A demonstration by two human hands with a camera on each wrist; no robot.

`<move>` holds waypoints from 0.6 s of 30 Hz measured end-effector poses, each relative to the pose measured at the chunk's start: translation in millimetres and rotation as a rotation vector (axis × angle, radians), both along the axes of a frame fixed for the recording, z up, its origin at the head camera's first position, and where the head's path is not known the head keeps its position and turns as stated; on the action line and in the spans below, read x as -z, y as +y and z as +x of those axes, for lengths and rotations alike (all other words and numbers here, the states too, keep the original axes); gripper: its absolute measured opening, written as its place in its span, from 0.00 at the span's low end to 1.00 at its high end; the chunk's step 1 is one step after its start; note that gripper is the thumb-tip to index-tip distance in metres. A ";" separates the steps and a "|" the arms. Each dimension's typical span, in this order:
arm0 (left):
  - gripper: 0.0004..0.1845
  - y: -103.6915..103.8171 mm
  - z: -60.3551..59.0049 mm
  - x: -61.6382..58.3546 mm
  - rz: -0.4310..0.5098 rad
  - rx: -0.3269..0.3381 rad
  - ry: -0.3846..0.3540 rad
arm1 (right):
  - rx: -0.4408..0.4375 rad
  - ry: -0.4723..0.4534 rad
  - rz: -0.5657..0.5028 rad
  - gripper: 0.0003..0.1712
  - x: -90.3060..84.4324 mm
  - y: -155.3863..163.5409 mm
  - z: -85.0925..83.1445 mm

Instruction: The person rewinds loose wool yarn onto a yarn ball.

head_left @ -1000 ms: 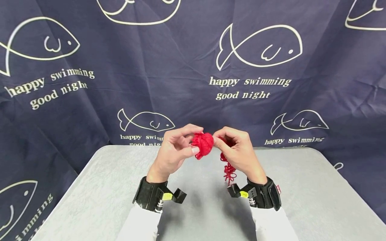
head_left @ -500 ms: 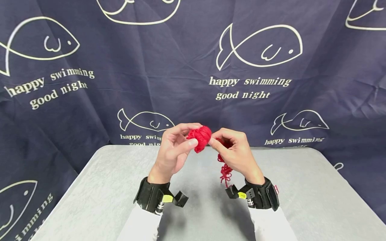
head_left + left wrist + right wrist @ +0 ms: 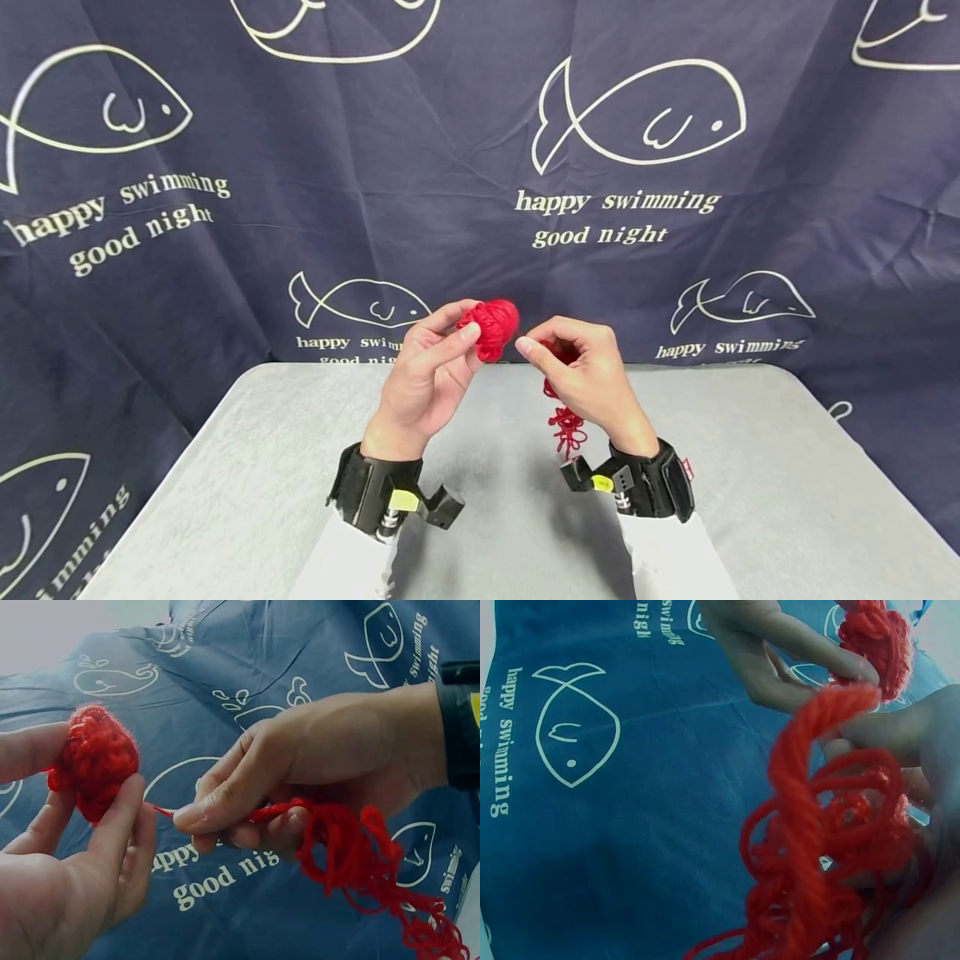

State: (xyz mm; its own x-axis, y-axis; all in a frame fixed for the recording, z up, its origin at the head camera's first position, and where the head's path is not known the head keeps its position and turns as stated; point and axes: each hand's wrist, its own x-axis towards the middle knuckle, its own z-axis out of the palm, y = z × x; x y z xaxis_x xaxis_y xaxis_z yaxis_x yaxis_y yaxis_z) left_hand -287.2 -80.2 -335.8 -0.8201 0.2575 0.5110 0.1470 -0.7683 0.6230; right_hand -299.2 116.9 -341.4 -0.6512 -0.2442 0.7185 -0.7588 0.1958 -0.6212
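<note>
I see the left hand [image 3: 423, 379] raised above the bench [image 3: 750, 467], its thumb and fingers [image 3: 124, 825] curled round a small red yarn ball [image 3: 491, 327], gripping it from both sides. From the head view the ball sits at about 1 o'clock from that hand, up in the air just in front of the dark blue curtain [image 3: 225, 250] with its white fish drawings.

The right hand [image 3: 588, 383] is just beside the ball, at its 4 o'clock, apart from it by a short taut strand [image 3: 166, 813]. I read its thumb and forefinger as pinching that strand, while the other fingers are curled round a loose tangle of red yarn [image 3: 352, 855]. The tangle hangs down from the palm toward 6 o'clock, ending in loops [image 3: 567, 425] above the bench without clearly touching it.

Both wrists carry black straps [image 3: 375, 492] with camera mounts, over white sleeves [image 3: 678, 558]. The right wrist view is mostly filled by the tangle, close and blurred.
</note>
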 end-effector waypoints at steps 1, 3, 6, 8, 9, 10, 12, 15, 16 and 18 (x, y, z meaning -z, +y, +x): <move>0.18 -0.3 -0.4 0.1 0.012 0.002 -0.014 | 0.000 -0.006 0.005 0.05 0.0 -0.2 0.0; 0.13 -0.4 -1.3 0.2 0.041 -0.010 -0.045 | -0.001 -0.019 0.020 0.05 -0.3 -1.1 0.3; 0.10 0.3 -3.3 0.0 0.079 -0.084 -0.081 | 0.000 -0.018 0.049 0.05 -0.5 -3.2 1.6; 0.11 1.5 -4.2 -0.6 0.096 -0.167 -0.092 | 0.008 -0.006 0.079 0.05 -1.0 -4.4 2.7; 0.12 2.1 -4.8 -0.8 0.103 -0.210 -0.089 | 0.011 0.000 0.096 0.05 -1.3 -4.9 3.5; 0.14 2.6 -4.8 -1.2 0.106 -0.257 -0.085 | 0.008 -0.001 0.112 0.05 -1.4 -5.2 4.3; 0.18 3.6 -5.8 -1.2 0.111 -0.342 -0.067 | 0.007 -0.002 0.159 0.05 -2.3 -5.5 6.2; 0.20 4.2 -7.9 0.4 0.104 -0.443 -0.018 | -0.019 -0.040 0.222 0.05 -4.4 -6.0 10.1; 0.20 4.5 -9.2 1.2 0.093 -0.481 0.005 | -0.027 -0.052 0.239 0.05 -5.3 -6.3 11.3; 0.18 5.2 -12.5 3.4 0.059 -0.580 0.074 | -0.027 -0.055 0.271 0.06 -6.7 -7.0 13.0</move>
